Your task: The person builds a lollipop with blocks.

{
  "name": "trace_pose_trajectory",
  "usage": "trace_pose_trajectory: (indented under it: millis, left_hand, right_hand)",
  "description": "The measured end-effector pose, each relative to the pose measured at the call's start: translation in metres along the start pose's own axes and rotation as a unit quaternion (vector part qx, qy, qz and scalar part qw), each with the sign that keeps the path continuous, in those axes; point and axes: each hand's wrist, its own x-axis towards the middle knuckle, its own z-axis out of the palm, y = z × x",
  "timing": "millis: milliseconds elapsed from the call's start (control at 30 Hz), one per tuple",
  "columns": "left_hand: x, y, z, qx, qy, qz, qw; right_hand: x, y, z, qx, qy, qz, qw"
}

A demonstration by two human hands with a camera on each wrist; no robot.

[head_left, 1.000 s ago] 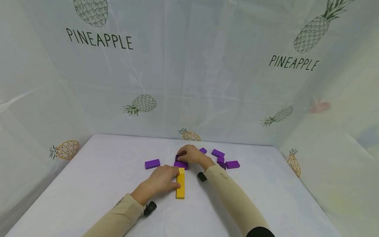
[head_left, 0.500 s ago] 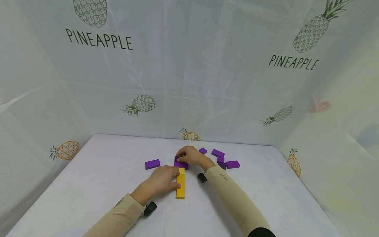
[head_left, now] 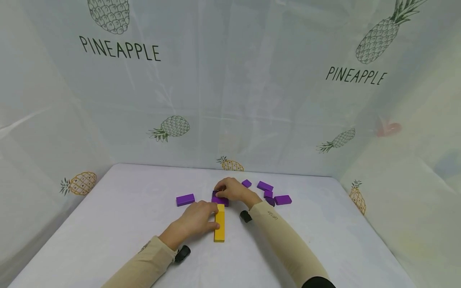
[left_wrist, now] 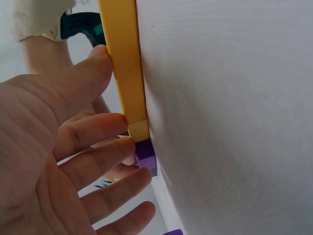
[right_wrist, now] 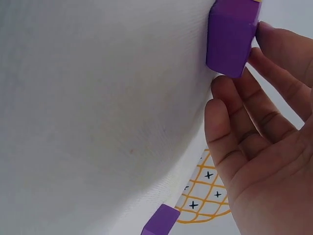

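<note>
A long yellow block (head_left: 220,233) lies on the white table, pointing away from me, with a short yellow block (head_left: 221,208) at its far end. Beyond that sits a crosswise purple block (head_left: 223,202), also seen as a purple block (right_wrist: 230,41) in the right wrist view. My left hand (head_left: 196,218) rests at the left of the yellow blocks, thumb and fingertips touching their side, fingers nearly straight. My right hand (head_left: 233,189) pinches purple at the far end of the row. Its fingers partly hide how many purple pieces meet there.
One loose purple block (head_left: 185,199) lies left of the row. Several more lie to the right, among them a small purple piece (head_left: 246,183), a purple block (head_left: 265,186) and another purple block (head_left: 283,199). A pineapple-print curtain (head_left: 252,100) hangs behind the table.
My right hand has drawn a dark purple piece slightly nearer, closing it up against the crosswise purple block. My left hand and the yellow blocks have stayed in place.
</note>
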Motion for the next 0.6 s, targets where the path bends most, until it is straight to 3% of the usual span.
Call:
trace_pose_trajectory:
  millis: [300,600]
  left_hand:
    - [0.000,0.001,-0.002,-0.006,-0.004,-0.008,0.9999]
    - [0.001,0.001,0.001,-0.018,-0.017,-0.021,0.9995]
  right_hand:
    - [-0.014,0.003,-0.016,-0.001,0.021,0.008,1.000]
    - [-0.061,0.027,-0.031,-0.026,0.062,-0.005,0.998]
